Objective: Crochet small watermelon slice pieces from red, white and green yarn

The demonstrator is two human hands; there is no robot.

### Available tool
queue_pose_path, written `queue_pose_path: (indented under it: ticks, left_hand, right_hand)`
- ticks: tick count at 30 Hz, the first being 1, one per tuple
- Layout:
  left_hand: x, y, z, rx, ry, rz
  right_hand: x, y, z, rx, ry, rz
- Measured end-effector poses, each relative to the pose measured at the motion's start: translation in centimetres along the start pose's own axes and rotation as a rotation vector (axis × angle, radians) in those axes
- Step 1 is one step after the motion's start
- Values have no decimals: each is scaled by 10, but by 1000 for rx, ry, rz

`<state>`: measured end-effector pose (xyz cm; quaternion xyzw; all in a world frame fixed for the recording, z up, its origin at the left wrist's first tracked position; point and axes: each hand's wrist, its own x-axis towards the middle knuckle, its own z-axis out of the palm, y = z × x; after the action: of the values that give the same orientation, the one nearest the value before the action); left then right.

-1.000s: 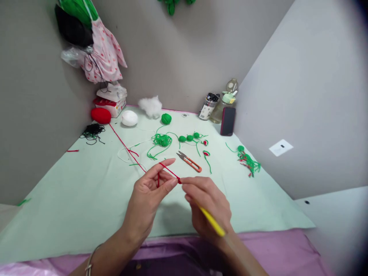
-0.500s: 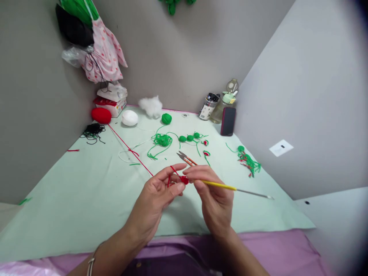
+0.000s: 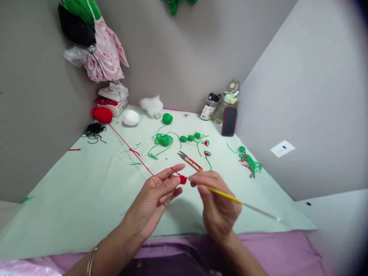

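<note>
Between thumb and fingers, my left hand (image 3: 156,193) pinches a small red crochet piece (image 3: 183,179). Red yarn (image 3: 123,142) loops over its raised index finger and runs back to the red yarn ball (image 3: 102,115). My right hand (image 3: 220,203) is closed around a crochet hook (image 3: 227,195) with a yellow grip, its working tip at the red piece and its other end pointing down to the right. Just beyond my hands lie orange-handled thread snips (image 3: 190,161). Small green-edged red pieces (image 3: 207,153) lie past the snips.
A green yarn tangle (image 3: 163,140), green crocheted balls (image 3: 191,138) and a white yarn ball (image 3: 130,117) lie on the pale green cloth (image 3: 94,203). Stuffing (image 3: 152,106), a phone (image 3: 229,121), a pen holder (image 3: 209,107) and a bottle (image 3: 225,107) are at the back. Green and red scraps (image 3: 250,164) lie right.
My right hand has moved slightly right and down, and the hook's far end has swung lower. The snips' handles now show. The left fingers have shifted on the red piece.
</note>
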<state>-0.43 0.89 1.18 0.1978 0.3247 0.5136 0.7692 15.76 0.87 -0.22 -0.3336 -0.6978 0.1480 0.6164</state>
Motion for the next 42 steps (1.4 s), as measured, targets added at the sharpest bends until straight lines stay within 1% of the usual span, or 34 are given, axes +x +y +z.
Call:
queue_pose_path:
  ticks: [2,5,7,9,11,14,16,20,24,27,29,30,32,33,35,36,37,38,39,40,42]
  left_hand:
    - [-1,1,-1,-14,24,3]
    - [-2,1,-2,3,39,33]
    - [-3,0,-1,47,54,82]
    - [-3,-3,-1,125,82,166]
    - [-3,-6,0,189,105,251]
    - [-4,-8,2,197,108,280]
    - [-5,-8,3,185,111,246]
    - [-6,-5,3,112,67,133]
    - [-7,2,1,5,7,27]
    - [-6,5,-1,-20,-9,5]
    - [-5,4,-2,6,1,35]
    - [-5,2,-2,41,17,73]
    - [-5,-4,-1,148,68,193]
    - [-5,-7,-1,209,99,256]
    - [-7,-12,2,280,129,322]
    - [-7,-14,3,271,124,311]
    - [-8,-14,4,234,107,269]
    - [-8,-14,5,176,79,202]
    - [-7,-12,5,109,50,123]
    - [-6,-10,5,47,30,48]
    - [-4,-5,3,-36,16,-40]
  right_hand:
    - [4,1,-1,167,55,152]
    - [10,3,-2,396,84,352]
    - [12,4,-2,503,93,432]
    - [12,5,-1,544,97,467]
    - [9,6,1,518,74,439]
    - [3,7,2,420,25,334]
    - [1,8,3,371,21,299]
    - [1,10,2,341,44,314]
    - [5,10,-1,377,69,354]
    - [10,8,-2,436,95,395]
    - [13,6,-2,480,91,424]
    - [13,5,-1,494,80,431]
    - [11,4,0,460,45,388]
    - [8,3,2,390,22,334]
    - [2,2,4,150,-16,142]
    - [-1,1,5,15,-35,29]
    - [-3,1,5,-97,-44,-70]
    - [-5,2,5,-163,-41,-138]
    - [-5,3,5,-177,-27,-165]
    - [-4,4,4,-145,-1,-141]
    - [1,6,2,18,72,12]
